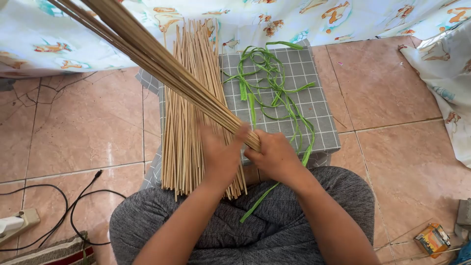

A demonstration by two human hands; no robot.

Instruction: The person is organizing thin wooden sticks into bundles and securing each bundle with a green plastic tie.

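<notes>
My left hand (219,153) and my right hand (274,156) both grip the lower end of a bundle of thin tan sticks (147,51) that slants up and away to the upper left. Under the hands, a larger heap of loose sticks (186,113) lies lengthwise on a grey checked cloth (314,93). Green plastic strips (272,83) lie tangled on the cloth to the right of the sticks, and one strip runs down past my right hand onto my grey-clad lap (274,221).
Brown floor tiles (78,127) surround the cloth. A patterned light-blue sheet (304,17) hangs along the far side and at the right. A black cable (73,206) and white power strip (14,223) lie at lower left. A small orange box (432,239) sits at lower right.
</notes>
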